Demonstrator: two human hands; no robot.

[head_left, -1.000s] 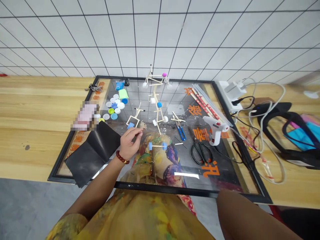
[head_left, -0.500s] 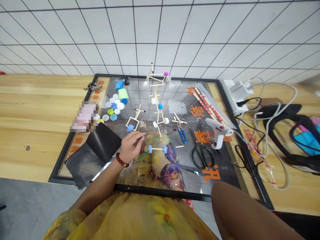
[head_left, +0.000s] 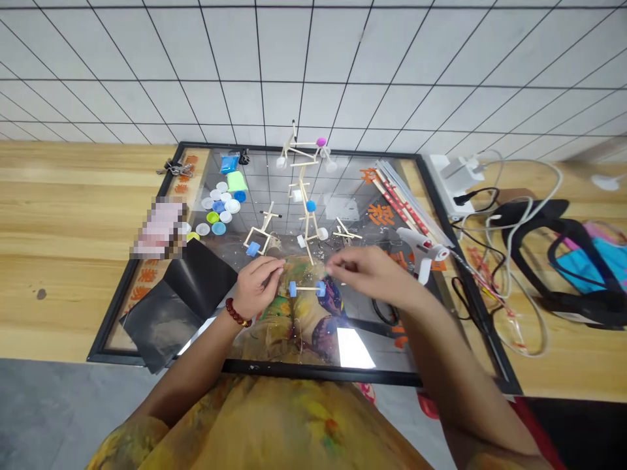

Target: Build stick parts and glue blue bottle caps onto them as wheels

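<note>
My left hand [head_left: 257,287], a beaded bracelet on its wrist, rests over the glass board with thumb and fingers pinched together. My right hand [head_left: 369,271] hovers opposite, its fingertips also pinched. Whatever either hand holds is too small to make out. Between and just below them lies a short stick axle [head_left: 307,288] with a blue wheel at each end. Beyond stand a stick model [head_left: 309,225] with white wheels and a blue ball, and a small stick frame [head_left: 264,228] with a blue block. My right forearm and hand cover most of the scissors [head_left: 385,313] and hide the pliers.
A glue gun [head_left: 422,253] with its cord lies right, near a power strip [head_left: 450,186]. Several bottle caps [head_left: 219,207], green clay [head_left: 237,181] and black sheets [head_left: 196,294] are left. Another stick model [head_left: 304,153] stands by the tiled wall; crossed sticks [head_left: 347,230] lie right of centre.
My right hand has come in from the lower right to the middle of the board, now covering the pliers and much of the scissors. My left hand stays pinched in place. The view has shifted slightly.
</note>
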